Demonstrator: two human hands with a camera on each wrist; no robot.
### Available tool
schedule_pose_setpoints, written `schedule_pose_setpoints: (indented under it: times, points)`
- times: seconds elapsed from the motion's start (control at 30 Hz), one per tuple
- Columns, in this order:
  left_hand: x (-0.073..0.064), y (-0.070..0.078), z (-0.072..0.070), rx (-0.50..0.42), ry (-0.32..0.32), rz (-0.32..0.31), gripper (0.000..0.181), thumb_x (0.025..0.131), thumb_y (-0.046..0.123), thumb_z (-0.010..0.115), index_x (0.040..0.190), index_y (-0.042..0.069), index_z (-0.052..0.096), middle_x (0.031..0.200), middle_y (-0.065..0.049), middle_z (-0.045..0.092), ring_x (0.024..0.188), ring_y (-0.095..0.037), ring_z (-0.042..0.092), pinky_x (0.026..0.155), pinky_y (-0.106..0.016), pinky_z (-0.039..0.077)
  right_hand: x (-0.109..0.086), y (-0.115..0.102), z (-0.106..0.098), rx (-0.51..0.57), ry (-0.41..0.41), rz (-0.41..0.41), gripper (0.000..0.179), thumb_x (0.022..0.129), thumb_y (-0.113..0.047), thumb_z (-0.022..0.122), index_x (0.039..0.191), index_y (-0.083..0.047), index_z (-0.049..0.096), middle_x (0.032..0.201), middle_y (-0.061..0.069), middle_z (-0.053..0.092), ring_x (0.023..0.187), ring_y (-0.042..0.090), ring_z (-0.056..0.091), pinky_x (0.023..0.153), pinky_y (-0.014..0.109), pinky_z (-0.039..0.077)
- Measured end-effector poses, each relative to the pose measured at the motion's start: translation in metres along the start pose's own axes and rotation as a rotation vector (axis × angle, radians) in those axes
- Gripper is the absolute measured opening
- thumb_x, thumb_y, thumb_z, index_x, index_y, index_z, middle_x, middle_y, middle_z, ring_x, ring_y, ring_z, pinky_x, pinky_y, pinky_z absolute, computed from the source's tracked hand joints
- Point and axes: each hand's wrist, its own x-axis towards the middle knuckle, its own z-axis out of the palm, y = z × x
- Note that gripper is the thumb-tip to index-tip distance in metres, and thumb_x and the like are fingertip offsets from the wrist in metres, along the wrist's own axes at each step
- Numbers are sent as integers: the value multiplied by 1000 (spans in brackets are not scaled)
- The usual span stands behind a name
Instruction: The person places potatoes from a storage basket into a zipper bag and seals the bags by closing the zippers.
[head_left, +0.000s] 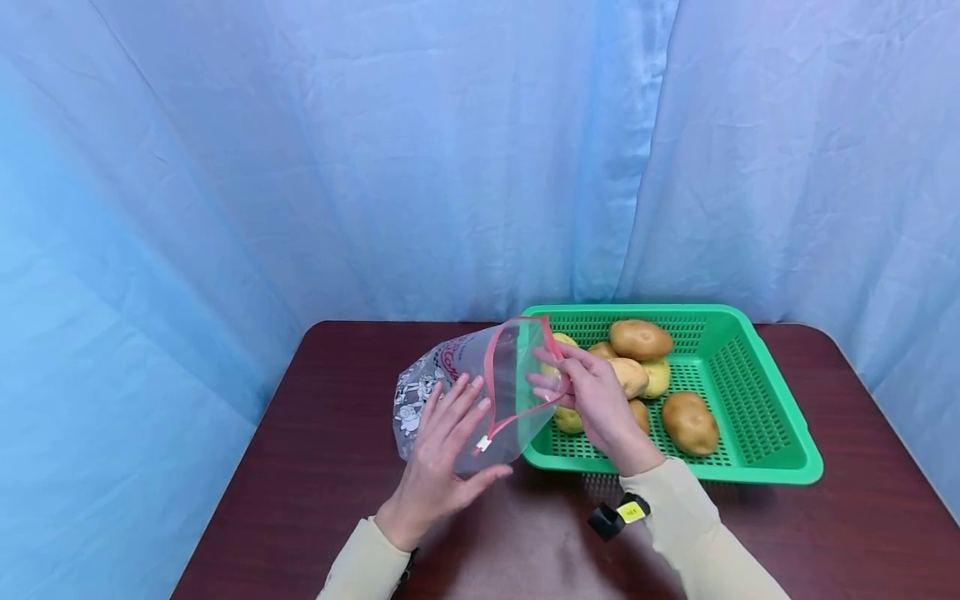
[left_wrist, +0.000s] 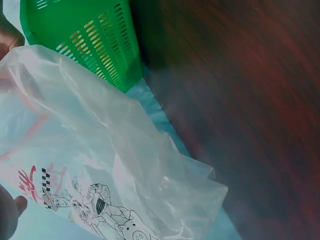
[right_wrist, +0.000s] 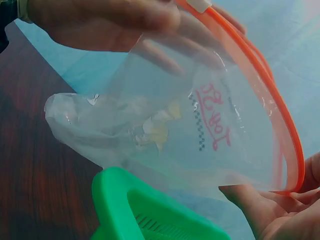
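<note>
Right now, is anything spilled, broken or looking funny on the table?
Nothing stands out. The brown oval potatoes lie inside the green rectangular plastic basket, with none spilled onto the visible dark reddish-brown table. The clear red-edged plastic zip bag tilts sideways with its mouth open, but shows no obvious tear.

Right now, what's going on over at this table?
A person's right hand holds a clear zip bag by its mouth, which gapes open at the left end of a green basket. The left hand is at the bag, fingers extended. Several potatoes lie in the basket.
</note>
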Motion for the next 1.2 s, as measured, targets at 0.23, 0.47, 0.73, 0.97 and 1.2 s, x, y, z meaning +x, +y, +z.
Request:
schedule_pose_setpoints:
  times: [0.23,0.47,0.73,0.97,1.2]
  points:
    - [13,3,-13,-42,-8,29,82,102,62,51,148,-5,48,154,-25,47,145,-43,41,120,-64,24,2,2,-1,19,-2,7,50,105,-6,36,154,4,41,153,18,51,118,30,69,92,34,58]
    - [53,9,-26,-60,-97,-217,79,103,63,45,156,4,41,163,-17,38,152,-39,31,118,-68,22,1,2,-1,30,-23,-7,50,105,-5,35,154,4,41,154,19,49,123,35,65,94,36,57]
    - [91,-3,-29,-50,-296,-538,79,99,66,50,154,9,47,161,-8,43,153,-28,31,120,-61,26,-1,2,1,22,-33,-11,49,108,-8,36,155,2,40,155,19,48,126,36,62,96,37,56]
    - [104,-9,-22,54,-443,-681,66,94,55,66,146,16,58,153,-5,53,146,-29,42,114,-58,37,-1,5,0,1,-51,-22,48,108,-9,35,155,0,42,156,18,48,129,37,60,97,38,55]
    - [109,-10,-26,148,-445,-691,50,92,42,74,132,13,69,138,-6,60,126,-28,55,99,-51,51,-3,7,-2,-13,-45,-44,47,108,-7,35,154,-1,44,155,17,49,130,39,58,95,36,56]
